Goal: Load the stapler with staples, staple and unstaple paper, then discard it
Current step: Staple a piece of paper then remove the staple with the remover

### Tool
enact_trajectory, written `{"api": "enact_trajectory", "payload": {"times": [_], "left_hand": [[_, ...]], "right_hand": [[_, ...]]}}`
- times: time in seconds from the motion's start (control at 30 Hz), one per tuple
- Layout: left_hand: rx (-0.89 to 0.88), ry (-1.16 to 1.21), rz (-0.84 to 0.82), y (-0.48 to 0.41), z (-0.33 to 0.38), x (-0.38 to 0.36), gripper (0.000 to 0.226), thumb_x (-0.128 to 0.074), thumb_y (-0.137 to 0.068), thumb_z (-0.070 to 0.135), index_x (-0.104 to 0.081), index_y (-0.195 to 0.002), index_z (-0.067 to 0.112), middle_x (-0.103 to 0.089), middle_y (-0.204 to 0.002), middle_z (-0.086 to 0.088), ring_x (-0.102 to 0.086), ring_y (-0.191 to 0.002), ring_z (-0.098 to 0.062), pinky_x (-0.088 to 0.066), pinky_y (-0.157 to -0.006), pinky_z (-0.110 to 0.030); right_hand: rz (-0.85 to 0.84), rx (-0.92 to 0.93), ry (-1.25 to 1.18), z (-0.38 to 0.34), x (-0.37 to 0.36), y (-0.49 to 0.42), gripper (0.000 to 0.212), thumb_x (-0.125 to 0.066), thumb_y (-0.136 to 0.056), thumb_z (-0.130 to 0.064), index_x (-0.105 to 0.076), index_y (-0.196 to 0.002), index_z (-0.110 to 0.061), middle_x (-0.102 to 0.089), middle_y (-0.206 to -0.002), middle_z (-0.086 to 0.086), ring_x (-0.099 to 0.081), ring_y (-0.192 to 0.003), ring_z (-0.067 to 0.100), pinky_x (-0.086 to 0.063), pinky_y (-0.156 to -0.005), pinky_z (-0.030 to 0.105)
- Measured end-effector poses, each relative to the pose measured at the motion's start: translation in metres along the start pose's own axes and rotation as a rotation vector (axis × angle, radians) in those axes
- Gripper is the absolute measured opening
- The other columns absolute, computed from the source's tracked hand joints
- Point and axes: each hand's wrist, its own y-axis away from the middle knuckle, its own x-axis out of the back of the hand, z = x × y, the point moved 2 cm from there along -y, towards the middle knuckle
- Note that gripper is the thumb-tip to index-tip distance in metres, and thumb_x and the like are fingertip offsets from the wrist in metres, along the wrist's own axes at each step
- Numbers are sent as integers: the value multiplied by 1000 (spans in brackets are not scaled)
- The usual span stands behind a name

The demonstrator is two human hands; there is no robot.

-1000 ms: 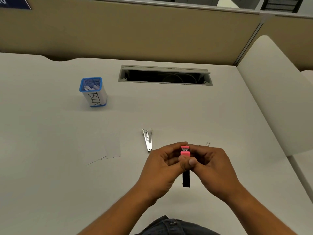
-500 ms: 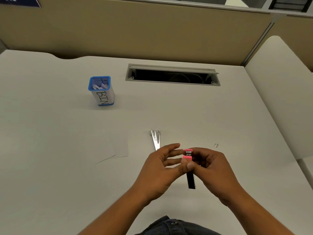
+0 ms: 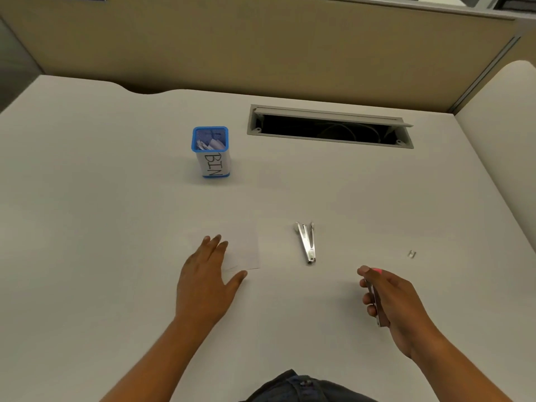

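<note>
My right hand (image 3: 388, 297) grips a small stapler (image 3: 377, 303) with a pink top and a dark body, held above the desk at the right. My left hand (image 3: 206, 274) lies flat with straight fingers on the left part of a white sheet of paper (image 3: 246, 248) on the desk. A metal staple remover (image 3: 307, 241) lies between the two hands, a little farther out. A small loose staple (image 3: 411, 254) lies on the desk beyond my right hand.
A blue mesh cup labelled BIN (image 3: 211, 152) with paper scraps inside stands at the back left. An open cable slot (image 3: 329, 127) is set in the desk's far side. A beige partition rises behind, and a rounded white panel (image 3: 504, 117) stands at the right.
My hands have parted. The left hand let go of the stapler and moved left onto the paper. The right hand kept the stapler and moved right.
</note>
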Motion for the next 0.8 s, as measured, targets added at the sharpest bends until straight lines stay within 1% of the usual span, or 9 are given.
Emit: {"api": "enact_trajectory", "payload": {"times": [0.07, 0.13, 0.2, 0.27, 0.4, 0.5, 0.57, 0.7, 0.8], "left_hand": [[4, -59, -30, -3, -12, -3, 80, -61, -85, 56, -38, -147, 12, -31, -159, -2, -20, -148, -18, -22, -118, -39], [-5, -98, -43, -3, -22, -6, 82, -55, -86, 60, -34, -149, 12, -26, -161, -2, -17, -149, -18, -16, -119, -38], [-20, -125, -39, -2, -27, -7, 79, -53, -87, 61, -37, -147, 12, -31, -159, -3, -22, -148, -19, -18, -118, -37], [-24, -125, -26, -1, -28, -7, 73, -55, -87, 58, -45, -143, 11, -42, -153, -4, -33, -144, -21, -25, -115, -38], [-48, -101, 25, -1, -30, -5, 55, -70, -83, 44, -66, -121, 5, -66, -130, -10, -59, -123, -29, -46, -100, -44], [-130, -110, 54, -2, -31, -2, 38, -77, -81, 29, -73, -108, 4, -72, -117, -12, -67, -110, -32, -54, -89, -45], [-172, -114, 77, -4, -32, 1, 30, -80, -78, 19, -74, -103, 3, -74, -112, -12, -70, -106, -32, -56, -84, -44], [-184, -55, 92, -7, -34, 9, 37, -83, -71, 5, -73, -107, 3, -76, -106, -12, -73, -97, -31, -59, -77, -42], [-163, -32, 83, -9, -36, 14, 46, -81, -66, -3, -72, -110, 3, -77, -102, -10, -74, -87, -30, -60, -66, -39]], "right_hand": [[-1, -6, 35, 4, -8, 3, 35, -67, -86, -44, -69, -85, -9, -59, -62, 5, -50, -50, 16, -38, -41, 22], [-1, 1, 56, 5, -18, 5, 34, -66, -87, -45, -70, -86, -10, -59, -61, 6, -49, -50, 17, -37, -42, 23], [-5, 15, 61, 3, -27, 8, 30, -66, -88, -43, -71, -88, -13, -61, -64, 7, -50, -51, 18, -37, -45, 26], [-8, 34, 57, 0, -32, 11, 27, -66, -88, -41, -72, -89, -15, -62, -67, 8, -50, -53, 19, -36, -47, 28], [-10, 52, 54, -4, -42, 16, 25, -66, -89, -39, -72, -90, -15, -62, -69, 8, -50, -54, 20, -37, -47, 27], [-5, 64, 46, -5, -48, 18, 24, -66, -89, -38, -73, -90, -15, -61, -69, 8, -49, -54, 20, -35, -47, 28], [-8, 69, 37, -5, -51, 18, 22, -66, -88, -37, -73, -90, -16, -61, -68, 9, -48, -54, 21, -34, -49, 29], [-20, 95, 23, -4, -57, 20, 18, -71, -86, -35, -75, -95, -20, -61, -67, 8, -49, -54, 21, -34, -48, 28], [-33, 126, 39, -4, -62, 21, 18, -77, -82, -25, -74, -99, -21, -55, -60, 3, -46, -52, 19, -36, -46, 28]]}}
